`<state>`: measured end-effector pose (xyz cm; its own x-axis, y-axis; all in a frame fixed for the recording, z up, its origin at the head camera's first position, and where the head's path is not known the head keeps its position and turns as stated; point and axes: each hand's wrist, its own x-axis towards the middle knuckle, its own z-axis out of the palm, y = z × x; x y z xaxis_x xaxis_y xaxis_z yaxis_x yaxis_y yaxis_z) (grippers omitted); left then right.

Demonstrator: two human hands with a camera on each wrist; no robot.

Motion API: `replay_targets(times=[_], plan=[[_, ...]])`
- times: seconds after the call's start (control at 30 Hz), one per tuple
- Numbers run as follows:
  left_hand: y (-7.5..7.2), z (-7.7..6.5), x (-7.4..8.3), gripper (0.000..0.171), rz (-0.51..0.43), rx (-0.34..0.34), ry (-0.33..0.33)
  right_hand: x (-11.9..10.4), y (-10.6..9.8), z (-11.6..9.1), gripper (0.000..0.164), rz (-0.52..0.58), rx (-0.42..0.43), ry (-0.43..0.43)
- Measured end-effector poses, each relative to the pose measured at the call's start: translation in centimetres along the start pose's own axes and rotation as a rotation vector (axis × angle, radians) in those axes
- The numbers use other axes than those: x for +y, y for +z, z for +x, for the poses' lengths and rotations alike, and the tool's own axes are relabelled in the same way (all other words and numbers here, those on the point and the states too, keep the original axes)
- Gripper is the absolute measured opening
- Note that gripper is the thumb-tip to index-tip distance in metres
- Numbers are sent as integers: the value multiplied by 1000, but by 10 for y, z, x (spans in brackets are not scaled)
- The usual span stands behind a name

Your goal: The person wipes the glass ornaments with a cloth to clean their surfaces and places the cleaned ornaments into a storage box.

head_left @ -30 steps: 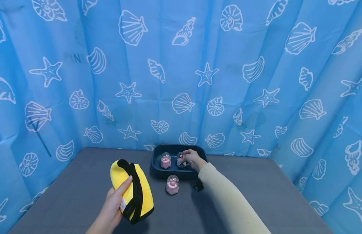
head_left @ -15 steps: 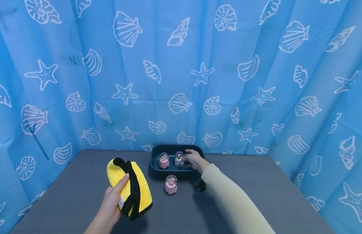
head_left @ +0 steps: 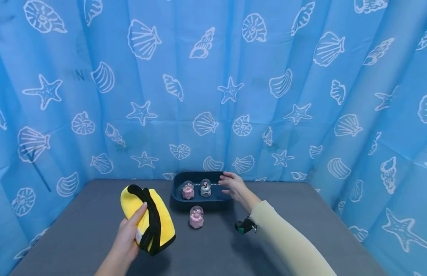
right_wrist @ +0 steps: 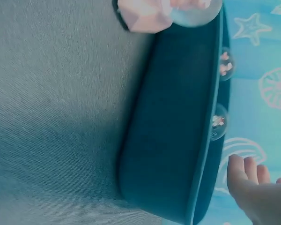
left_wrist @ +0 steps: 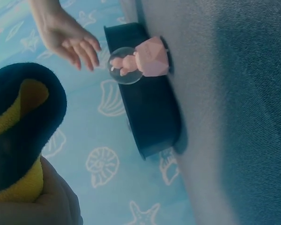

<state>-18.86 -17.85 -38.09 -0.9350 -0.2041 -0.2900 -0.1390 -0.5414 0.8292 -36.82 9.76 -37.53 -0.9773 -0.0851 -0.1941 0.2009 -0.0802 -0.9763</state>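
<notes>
My left hand (head_left: 128,234) grips a folded yellow cloth with black edging (head_left: 148,218), thumb on top, held up over the table's left side. My right hand (head_left: 235,188) is above the right end of a dark blue tray (head_left: 203,205), fingers loosely spread and holding nothing. Inside the tray stand a pink-based snow globe (head_left: 188,190) on the left and a white-based snow globe (head_left: 205,188) with a red and black figure beside it. Another pink snow globe (head_left: 196,217) stands upright on the table in front of the tray; the left wrist view shows its faceted base (left_wrist: 152,56).
The grey table (head_left: 282,214) reaches back to a blue curtain (head_left: 199,96) printed with white shells and starfish. A black strap with a small camera mount (head_left: 246,226) hangs at the right wrist, below the cream sleeve (head_left: 285,234).
My right hand has let go of the white-based snow globe, leaving it in the tray, and has drawn away to the right. The left hand still holds the cloth; the head view has shifted slightly.
</notes>
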Motion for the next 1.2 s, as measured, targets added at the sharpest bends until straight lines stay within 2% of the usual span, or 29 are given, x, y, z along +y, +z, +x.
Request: replay_targets(times=[0.3,0.47,0.7,0.97,1.2], plan=[[-3,2,4,25,-42,-3,-12,8,-4,-30,47,61,23,-68],[-2,3,7,27,-44,-7,-19,18,-3,-44,45,55,15,-120],[-3,2,13,16,-108,-5,-38,33,4,-56,44,20,-13,-211],[-3,1,13,14,-137,-11,-49,47,10,-64,42,-60,-23,-209],[-2,0,12,11,-165,-21,-53,59,14,-67,41,-104,-92,-172]])
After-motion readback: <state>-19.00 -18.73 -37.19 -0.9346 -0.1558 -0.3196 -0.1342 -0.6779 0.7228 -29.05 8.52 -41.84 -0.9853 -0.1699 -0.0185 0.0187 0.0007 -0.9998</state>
